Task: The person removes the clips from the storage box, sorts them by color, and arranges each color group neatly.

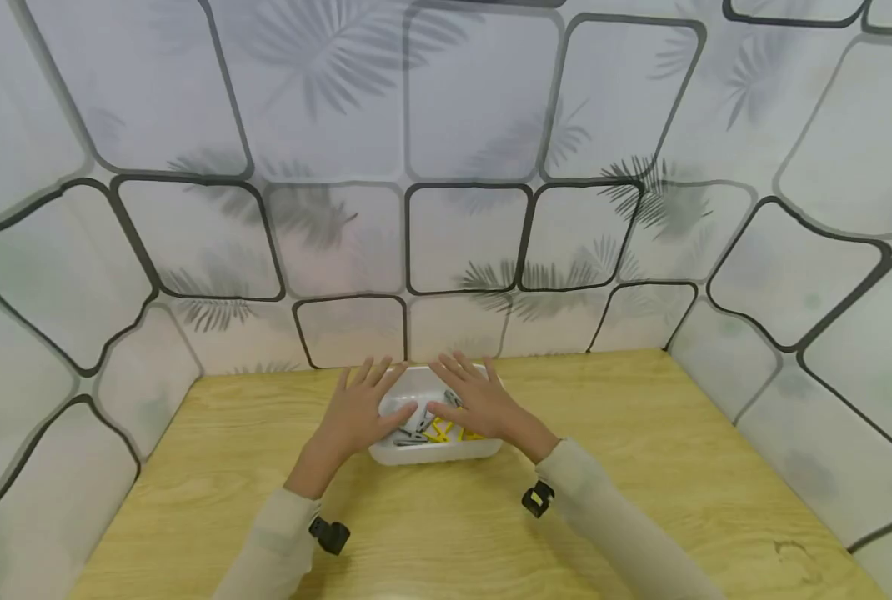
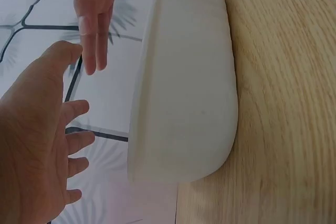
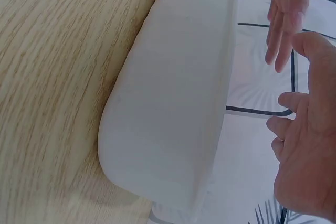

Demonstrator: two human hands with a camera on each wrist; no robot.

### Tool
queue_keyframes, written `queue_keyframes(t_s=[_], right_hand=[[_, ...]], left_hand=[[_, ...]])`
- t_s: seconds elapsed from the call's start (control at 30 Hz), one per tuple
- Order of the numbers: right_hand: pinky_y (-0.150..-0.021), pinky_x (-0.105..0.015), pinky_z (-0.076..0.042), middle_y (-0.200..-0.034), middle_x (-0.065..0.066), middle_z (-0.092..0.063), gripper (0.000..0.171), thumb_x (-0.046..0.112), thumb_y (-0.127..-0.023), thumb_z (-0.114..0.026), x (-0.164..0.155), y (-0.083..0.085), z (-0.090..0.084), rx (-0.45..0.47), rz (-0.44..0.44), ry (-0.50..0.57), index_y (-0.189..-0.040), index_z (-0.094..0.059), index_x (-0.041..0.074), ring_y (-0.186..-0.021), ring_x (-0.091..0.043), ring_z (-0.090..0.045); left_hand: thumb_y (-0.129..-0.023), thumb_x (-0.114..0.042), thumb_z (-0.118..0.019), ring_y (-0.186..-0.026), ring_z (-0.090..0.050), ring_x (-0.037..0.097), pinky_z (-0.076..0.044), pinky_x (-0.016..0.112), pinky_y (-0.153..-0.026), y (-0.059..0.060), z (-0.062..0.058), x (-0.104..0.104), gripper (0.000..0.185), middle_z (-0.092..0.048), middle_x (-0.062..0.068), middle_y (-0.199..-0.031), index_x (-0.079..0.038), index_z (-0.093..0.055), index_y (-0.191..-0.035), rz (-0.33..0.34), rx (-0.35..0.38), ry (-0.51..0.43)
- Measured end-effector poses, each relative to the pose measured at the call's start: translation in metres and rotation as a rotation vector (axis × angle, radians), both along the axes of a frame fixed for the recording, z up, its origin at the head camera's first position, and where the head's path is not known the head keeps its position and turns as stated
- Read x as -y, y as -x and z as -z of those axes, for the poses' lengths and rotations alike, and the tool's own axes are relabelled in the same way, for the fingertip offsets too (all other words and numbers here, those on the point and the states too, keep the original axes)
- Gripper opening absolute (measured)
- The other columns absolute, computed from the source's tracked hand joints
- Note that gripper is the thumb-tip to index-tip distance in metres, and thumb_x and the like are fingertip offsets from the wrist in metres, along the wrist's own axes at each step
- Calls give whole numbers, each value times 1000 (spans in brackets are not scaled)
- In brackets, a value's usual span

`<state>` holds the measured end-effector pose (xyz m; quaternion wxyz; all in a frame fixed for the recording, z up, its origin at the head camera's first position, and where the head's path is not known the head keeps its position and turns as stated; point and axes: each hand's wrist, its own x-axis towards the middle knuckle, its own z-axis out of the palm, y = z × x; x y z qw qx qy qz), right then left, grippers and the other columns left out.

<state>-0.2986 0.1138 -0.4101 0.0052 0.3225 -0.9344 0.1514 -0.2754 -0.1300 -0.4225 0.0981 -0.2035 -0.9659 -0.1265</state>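
A white plastic tub [image 1: 438, 453] stands on the wooden table, with grey clothespins [image 1: 410, 438] and yellow clothespins [image 1: 440, 430] lying loose inside it. Over its left side my left hand [image 1: 358, 412] is spread, fingers straight and thumb pointing inward. My right hand [image 1: 483, 404] mirrors it over the right side, also with fingers extended. Both hands hold nothing, and they cover parts of the tub and its contents in the head view. Each wrist view shows the tub's outer wall [image 2: 189, 77] with the hand above the rim level.
The light wooden table [image 1: 431, 525] carries the tub near its back edge. Behind and at both sides stand white fabric walls [image 1: 468, 242] patterned with dark outlines and leaf prints. A small black camera [image 1: 329, 535] sits at the left wrist, another camera [image 1: 538, 498] at the right.
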Motion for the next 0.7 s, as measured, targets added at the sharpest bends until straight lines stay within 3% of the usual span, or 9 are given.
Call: queue_keyframes(t_s=[0.13, 0.33, 0.4, 0.53, 0.7], right_hand=[[-124, -67, 3, -170, -9, -21, 72, 54, -105, -45, 1, 1, 1, -18, -13, -3, -164, -21, 20, -159, -30, -10], [-124, -66, 1, -168, -8, -27, 69, 50, -105, -49, 3, 2, 0, -53, -45, -2, -162, -29, 17, -158, -32, -16], [-125, -66, -1, -167, -9, -29, 68, 49, -104, -52, 4, 2, -1, -67, -61, 2, -160, -33, 16, -158, -32, -18], [-125, -66, -4, -165, -11, -34, 64, 45, -103, -57, 4, 3, -1, -98, -100, -5, -156, -41, 14, -157, -31, -20], [-124, -66, -12, -156, -16, -47, 56, 36, -101, -64, 6, 6, -4, -140, -155, -17, -148, -51, 9, -153, -36, -30]], left_hand=[[-101, -50, -54, -150, -30, 46, -22, 71, -119, 0, 0, 4, 70, -36, 19, -162, -14, -38, -158, -1, 6, -91], [-104, -30, -58, -143, -41, 46, -33, 65, -116, 6, 9, 20, 58, -45, 23, -155, -4, -43, -153, 28, 64, -404], [-104, -23, -59, -141, -44, 46, -37, 63, -114, 9, 14, 27, 55, -47, 24, -153, -1, -44, -152, 18, 127, -517], [-104, -18, -58, -135, -48, 47, -43, 61, -109, 10, 21, 40, 52, -50, 29, -145, 1, -43, -151, -60, 295, -719], [-104, -17, -57, -129, -51, 44, -47, 55, -106, 7, 23, 52, 54, -51, 29, -136, 1, -40, -152, -160, 450, -905]])
